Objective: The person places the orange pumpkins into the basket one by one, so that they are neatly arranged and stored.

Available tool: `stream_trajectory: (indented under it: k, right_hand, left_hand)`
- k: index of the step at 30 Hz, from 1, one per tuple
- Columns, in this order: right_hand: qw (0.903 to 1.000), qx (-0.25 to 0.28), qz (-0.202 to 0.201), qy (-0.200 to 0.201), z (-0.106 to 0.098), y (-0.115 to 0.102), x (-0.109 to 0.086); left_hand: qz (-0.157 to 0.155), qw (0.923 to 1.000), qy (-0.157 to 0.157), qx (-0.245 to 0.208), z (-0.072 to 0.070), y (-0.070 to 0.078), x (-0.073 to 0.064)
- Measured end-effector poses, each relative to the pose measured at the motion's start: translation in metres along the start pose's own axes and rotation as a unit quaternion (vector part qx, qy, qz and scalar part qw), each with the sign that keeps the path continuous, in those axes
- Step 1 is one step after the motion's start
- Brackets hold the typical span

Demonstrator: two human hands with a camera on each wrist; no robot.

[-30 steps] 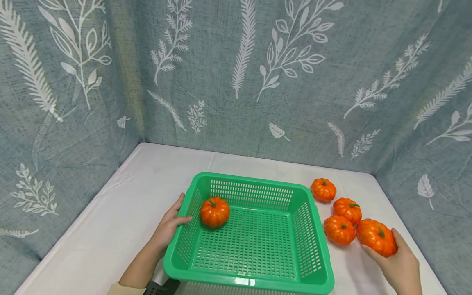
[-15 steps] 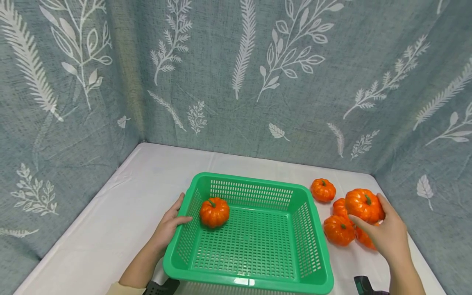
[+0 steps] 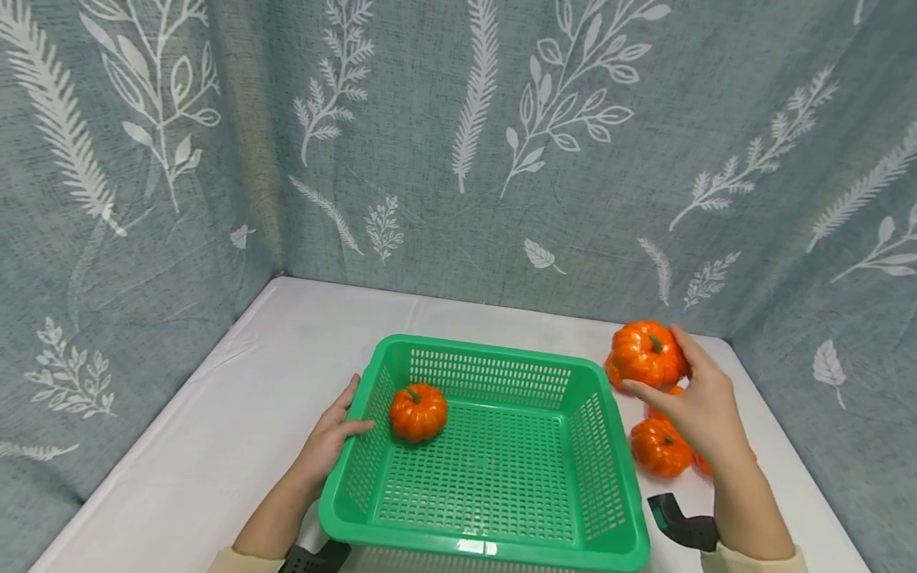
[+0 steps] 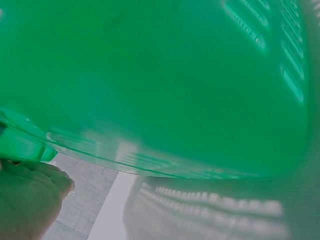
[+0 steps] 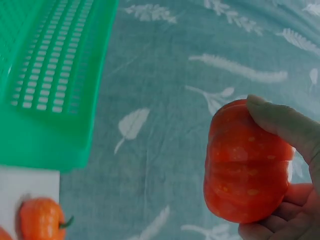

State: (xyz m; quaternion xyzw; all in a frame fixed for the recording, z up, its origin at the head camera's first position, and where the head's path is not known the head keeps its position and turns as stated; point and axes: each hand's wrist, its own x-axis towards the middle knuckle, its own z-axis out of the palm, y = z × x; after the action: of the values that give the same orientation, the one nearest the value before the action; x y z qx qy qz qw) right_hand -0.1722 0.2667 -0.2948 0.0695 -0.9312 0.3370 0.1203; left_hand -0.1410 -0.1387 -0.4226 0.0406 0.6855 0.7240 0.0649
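Note:
A small orange pumpkin (image 3: 646, 354) with a green stem is held up between the thumb and fingers of my right hand (image 3: 705, 410), beyond the far right corner of the green plastic basket (image 3: 478, 547). In the right wrist view that pumpkin (image 5: 247, 165) shows from the side, thumb on top and fingers beneath. My left hand (image 3: 325, 439) grips the basket's left rim, thumb over the edge and fingers outside. Inside the basket, near its left wall, sits another pumpkin (image 3: 419, 414). The left wrist view is mostly filled by the basket wall (image 4: 150, 90).
On the white tabletop (image 3: 337, 306), right of the basket, a pumpkin (image 3: 661, 450) lies with others partly hidden behind the right hand and forearm. Patterned grey-green curtains (image 3: 430, 223) enclose the back and sides. Dark wrist straps (image 3: 695, 532) show at the bottom.
My right hand has lifted a pumpkin from the group on the right and carried it left and farther back. The left hand and basket have stayed in place.

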Motion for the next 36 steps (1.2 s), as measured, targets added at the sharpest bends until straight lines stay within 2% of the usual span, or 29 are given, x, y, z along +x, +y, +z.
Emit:
stream_trajectory:
  k: [6, 12, 21, 27, 36]
  right_hand:
    - [0.999, 0.009, -0.018, -0.04, 0.015, -0.017, 0.008]
    - [0.9966, 0.026, -0.045, -0.064, 0.039, -0.031, 0.016]
    - [0.9929, 0.006, -0.085, -0.083, 0.061, -0.049, 0.023]
    - [0.9896, 0.019, -0.107, -0.094, 0.071, -0.057, 0.026]
    - [0.9824, 0.006, -0.116, -0.146, 0.1, -0.057, 0.03]
  left_hand:
    - [-0.003, 1.0, 0.001, 0.003, 0.0, 0.0, 0.0]
    - [0.001, 1.0, 0.0, -0.002, 0.0, 0.0, 0.001]
    - [-0.002, 1.0, -0.001, -0.008, 0.001, 0.002, 0.0]
    - [0.001, 1.0, -0.002, -0.006, 0.0, 0.001, 0.001]
    - [0.009, 0.9998, -0.012, -0.016, 0.0, 0.0, 0.0]
